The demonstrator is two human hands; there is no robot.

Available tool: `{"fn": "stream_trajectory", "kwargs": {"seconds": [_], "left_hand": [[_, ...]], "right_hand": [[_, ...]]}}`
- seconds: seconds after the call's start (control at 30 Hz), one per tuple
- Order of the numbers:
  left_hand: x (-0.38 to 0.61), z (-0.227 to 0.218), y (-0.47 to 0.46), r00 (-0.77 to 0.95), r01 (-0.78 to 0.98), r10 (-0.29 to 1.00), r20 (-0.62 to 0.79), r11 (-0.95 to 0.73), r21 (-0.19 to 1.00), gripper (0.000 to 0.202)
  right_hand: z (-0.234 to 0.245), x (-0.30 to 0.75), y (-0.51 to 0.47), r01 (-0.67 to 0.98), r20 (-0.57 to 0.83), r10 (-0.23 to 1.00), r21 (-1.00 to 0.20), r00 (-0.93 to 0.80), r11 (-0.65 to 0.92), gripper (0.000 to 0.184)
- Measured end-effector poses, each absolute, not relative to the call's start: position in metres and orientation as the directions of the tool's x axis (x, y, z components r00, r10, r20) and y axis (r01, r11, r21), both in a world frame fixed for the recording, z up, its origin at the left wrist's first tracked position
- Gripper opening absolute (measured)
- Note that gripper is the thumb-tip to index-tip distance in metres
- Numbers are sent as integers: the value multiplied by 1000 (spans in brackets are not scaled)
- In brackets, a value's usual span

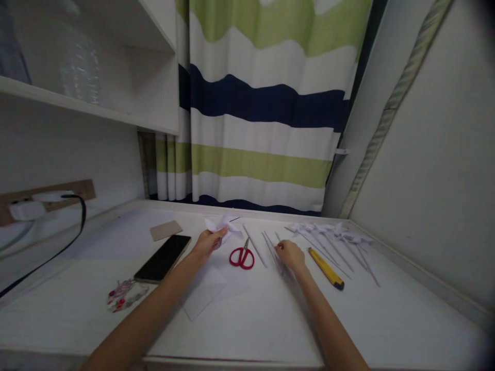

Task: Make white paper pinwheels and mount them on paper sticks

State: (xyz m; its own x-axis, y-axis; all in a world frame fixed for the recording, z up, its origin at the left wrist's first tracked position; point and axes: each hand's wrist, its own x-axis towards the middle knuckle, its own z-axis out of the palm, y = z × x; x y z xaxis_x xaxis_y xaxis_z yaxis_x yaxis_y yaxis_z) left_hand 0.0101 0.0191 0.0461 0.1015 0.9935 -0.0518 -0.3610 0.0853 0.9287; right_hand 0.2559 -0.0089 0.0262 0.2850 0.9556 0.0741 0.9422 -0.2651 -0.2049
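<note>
A white paper pinwheel (229,228) is pinched in my left hand (211,243), its folded blades spreading past the fingertips. My right hand (291,254) rests low over thin rolled paper sticks (271,250), fingers pressed together; whether a stick or something smaller is between them I cannot tell. Between the hands lie red-handled scissors (242,257), points away from me, with another paper stick (255,246) beside them. White paper sheets (203,293) lie under and right of my left forearm.
At the back right lie several pinwheels on sticks (336,234). A yellow utility knife (325,268) is right of my right hand. To the left are a black phone (164,257), a cardboard piece (165,230) and a clear bag of small coloured pieces (126,295). A striped curtain (263,144) hangs behind.
</note>
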Motion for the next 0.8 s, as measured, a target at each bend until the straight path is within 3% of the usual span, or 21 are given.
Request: {"fn": "stream_trajectory", "kwargs": {"seconds": [0.37, 0.53, 0.67, 0.8], "left_hand": [[10, 42, 31, 97, -416, 995, -30, 68, 907, 24], [4, 41, 29, 97, -435, 995, -11, 52, 899, 24], [4, 38, 26, 127, -434, 992, -4, 59, 899, 24], [3, 37, 27, 121, -437, 993, 1, 52, 898, 23]], "right_hand": [[11, 223, 3, 918, 150, 927, -262, 343, -298, 25], [13, 222, 0, 938, 220, 947, -306, 234, -161, 25], [6, 216, 3, 920, 169, 973, -384, 156, -80, 24], [0, 218, 6, 844, 144, 972, -530, 188, -85, 24]]}}
